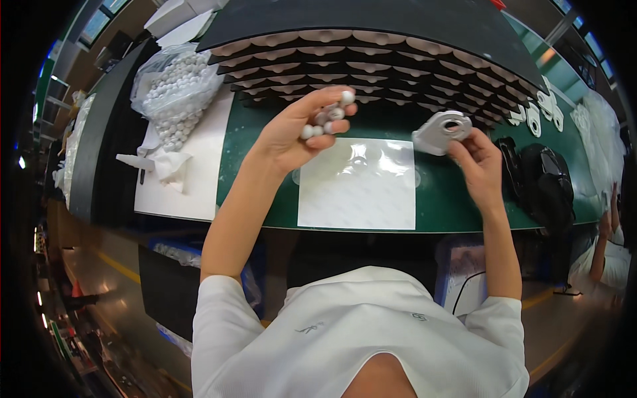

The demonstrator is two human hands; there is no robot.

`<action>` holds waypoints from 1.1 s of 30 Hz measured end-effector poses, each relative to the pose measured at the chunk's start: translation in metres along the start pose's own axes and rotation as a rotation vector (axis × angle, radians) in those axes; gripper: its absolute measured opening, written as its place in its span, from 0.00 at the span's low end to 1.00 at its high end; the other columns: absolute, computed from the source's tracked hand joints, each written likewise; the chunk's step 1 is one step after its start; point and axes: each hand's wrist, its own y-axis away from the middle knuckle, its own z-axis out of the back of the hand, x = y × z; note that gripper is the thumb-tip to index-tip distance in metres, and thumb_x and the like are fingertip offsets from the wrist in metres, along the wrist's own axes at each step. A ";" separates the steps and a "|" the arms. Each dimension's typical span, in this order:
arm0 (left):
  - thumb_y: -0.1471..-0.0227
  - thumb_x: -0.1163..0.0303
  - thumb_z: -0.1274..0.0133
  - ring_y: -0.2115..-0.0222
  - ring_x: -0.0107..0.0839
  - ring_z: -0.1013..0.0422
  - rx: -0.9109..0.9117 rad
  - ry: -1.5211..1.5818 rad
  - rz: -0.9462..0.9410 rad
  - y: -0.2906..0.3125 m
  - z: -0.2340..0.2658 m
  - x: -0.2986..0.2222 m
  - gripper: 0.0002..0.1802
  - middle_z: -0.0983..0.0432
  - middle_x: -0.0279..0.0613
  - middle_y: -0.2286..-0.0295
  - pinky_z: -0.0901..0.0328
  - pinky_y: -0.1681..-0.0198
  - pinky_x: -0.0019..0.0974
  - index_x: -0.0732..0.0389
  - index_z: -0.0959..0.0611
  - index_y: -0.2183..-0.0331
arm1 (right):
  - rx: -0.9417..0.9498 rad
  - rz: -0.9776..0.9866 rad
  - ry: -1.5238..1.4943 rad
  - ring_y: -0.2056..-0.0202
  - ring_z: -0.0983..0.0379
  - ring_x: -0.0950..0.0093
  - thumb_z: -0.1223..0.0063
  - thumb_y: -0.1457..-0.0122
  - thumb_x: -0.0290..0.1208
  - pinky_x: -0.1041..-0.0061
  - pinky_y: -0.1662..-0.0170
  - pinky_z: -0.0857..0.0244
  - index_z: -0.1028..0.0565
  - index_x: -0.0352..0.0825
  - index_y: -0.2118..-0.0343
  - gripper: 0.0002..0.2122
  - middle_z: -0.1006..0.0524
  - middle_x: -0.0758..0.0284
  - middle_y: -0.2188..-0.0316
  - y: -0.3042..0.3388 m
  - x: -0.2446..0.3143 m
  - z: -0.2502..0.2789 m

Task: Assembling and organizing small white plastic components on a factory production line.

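Several small white balls (323,120) rest in the curled fingers of my left hand (290,134), one of them pinched at the fingertips. My right hand (479,162) grips a flat white plastic part (436,134) by its end, near a round ring-shaped opening. Both hands are raised above the green table, with a gap between them. Below and between them lies a glossy white sheet (358,192). To the left, a clear plastic bag (176,86) full of similar white balls stands open on a white board.
A stack of black trays (371,50) with pale pieces in their slots fills the back. Crumpled white tissue (171,167) lies at left. On the right are a black bag-like object (545,176) and more white plastic parts (547,106). Another person's arm (602,239) shows far right.
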 end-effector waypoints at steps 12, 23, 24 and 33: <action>0.47 0.65 0.46 0.77 0.19 0.38 -0.048 -0.016 -0.054 -0.027 -0.006 0.015 0.14 0.32 0.38 0.70 0.51 0.88 0.16 0.64 0.26 0.63 | 0.270 -0.109 -0.063 0.63 0.29 0.82 0.52 0.40 0.25 0.82 0.58 0.35 0.31 0.30 0.61 0.07 0.25 0.67 0.66 -0.002 -0.003 -0.078; 0.50 0.72 0.44 0.73 0.20 0.33 -0.010 -0.034 -0.164 -0.026 -0.001 0.015 0.16 0.28 0.39 0.65 0.48 0.85 0.17 0.63 0.25 0.58 | 0.307 -0.013 0.158 0.65 0.32 0.84 0.53 0.41 0.21 0.83 0.61 0.37 0.31 0.31 0.62 0.05 0.27 0.69 0.68 0.000 -0.004 -0.080; 0.51 0.73 0.44 0.73 0.20 0.33 -0.007 -0.032 -0.162 -0.026 -0.001 0.015 0.17 0.28 0.40 0.65 0.48 0.85 0.18 0.63 0.26 0.58 | 0.298 0.019 0.186 0.66 0.32 0.84 0.53 0.41 0.21 0.83 0.62 0.37 0.31 0.31 0.62 0.05 0.27 0.68 0.68 0.000 -0.003 -0.081; 0.49 0.74 0.46 0.73 0.19 0.34 -0.022 -0.104 -0.164 -0.029 -0.001 0.017 0.18 0.27 0.41 0.62 0.48 0.85 0.18 0.65 0.27 0.55 | 0.293 0.211 0.343 0.70 0.31 0.70 0.51 0.44 0.21 0.74 0.66 0.38 0.31 0.31 0.62 0.07 0.29 0.64 0.72 0.002 -0.002 -0.079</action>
